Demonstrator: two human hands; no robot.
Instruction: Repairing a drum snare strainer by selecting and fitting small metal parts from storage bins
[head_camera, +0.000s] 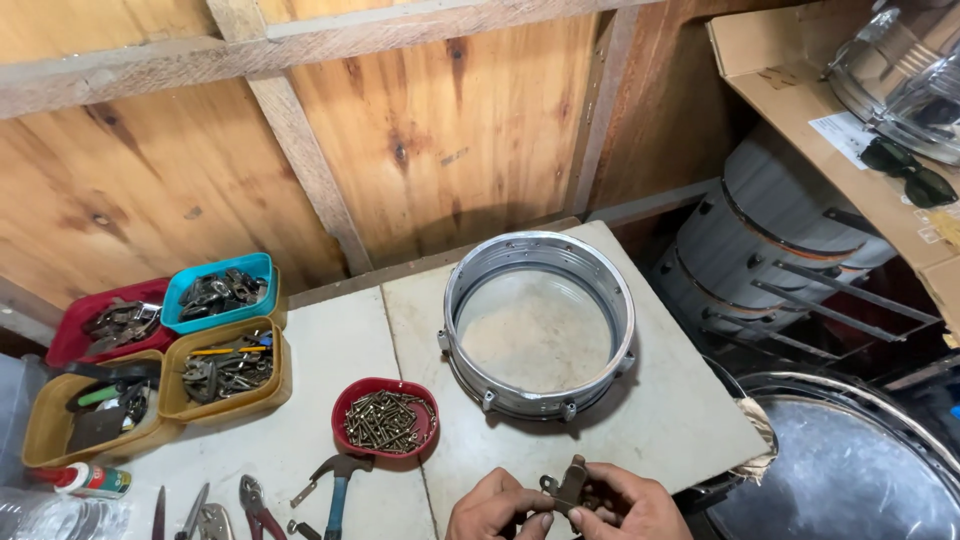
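Both my hands meet at the bottom edge of the head view, just in front of a silver metal drum shell (538, 335) that lies flat on the white tabletop (680, 400). My left hand (495, 508) and my right hand (625, 508) together pinch a small dark metal bracket (567, 488) between their fingertips. A red bowl of brass screws (385, 418) sits to the left of the hands.
Left side holds red, teal and tan trays of hardware (222, 368). A blue-handled hammer (338, 480), pliers (258, 510) and a small tube (90, 480) lie near the front edge. Stacked drums (760, 240) and a cardboard box (800, 110) stand at the right.
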